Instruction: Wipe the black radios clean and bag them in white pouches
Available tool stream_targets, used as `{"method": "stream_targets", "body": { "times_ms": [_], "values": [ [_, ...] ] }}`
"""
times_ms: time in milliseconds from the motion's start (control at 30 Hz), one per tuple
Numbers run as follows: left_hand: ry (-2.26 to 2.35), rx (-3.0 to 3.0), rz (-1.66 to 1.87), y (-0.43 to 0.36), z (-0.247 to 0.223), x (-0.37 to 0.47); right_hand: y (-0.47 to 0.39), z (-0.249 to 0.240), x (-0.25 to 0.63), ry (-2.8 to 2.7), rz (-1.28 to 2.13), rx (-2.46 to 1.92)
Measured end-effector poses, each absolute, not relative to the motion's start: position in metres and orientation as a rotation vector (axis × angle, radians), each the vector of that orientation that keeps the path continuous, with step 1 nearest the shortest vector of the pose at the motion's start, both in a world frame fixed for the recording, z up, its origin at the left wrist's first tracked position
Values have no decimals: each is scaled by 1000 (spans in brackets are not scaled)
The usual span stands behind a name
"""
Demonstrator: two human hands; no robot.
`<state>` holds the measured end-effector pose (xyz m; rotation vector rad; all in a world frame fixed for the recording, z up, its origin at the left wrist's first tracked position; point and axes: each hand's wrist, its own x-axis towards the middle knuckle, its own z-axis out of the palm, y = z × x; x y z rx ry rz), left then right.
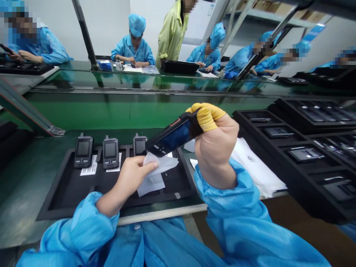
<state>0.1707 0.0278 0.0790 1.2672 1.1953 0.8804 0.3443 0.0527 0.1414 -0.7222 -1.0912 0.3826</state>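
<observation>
Device (175,136) raised over the black tray (69,189)
Right hand (216,142) grips it; left hand's (130,180) fingers pinch a white sheet (162,164) above the tray.

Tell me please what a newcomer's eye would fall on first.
Likely the dark device, held tilted in the right hand with yellow finger covers; the left hand holds a white sheet at its lower end. Then the three devices along the far side of the black tray, and the people in blue caps beyond.
</observation>
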Motion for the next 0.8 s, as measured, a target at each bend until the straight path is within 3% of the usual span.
{"method": "stream_targets", "body": {
  "times_ms": [800],
  "values": [
    [1123, 1173, 893, 30, 97, 180, 50, 160, 360, -1079, 175, -715]
  ]
}}
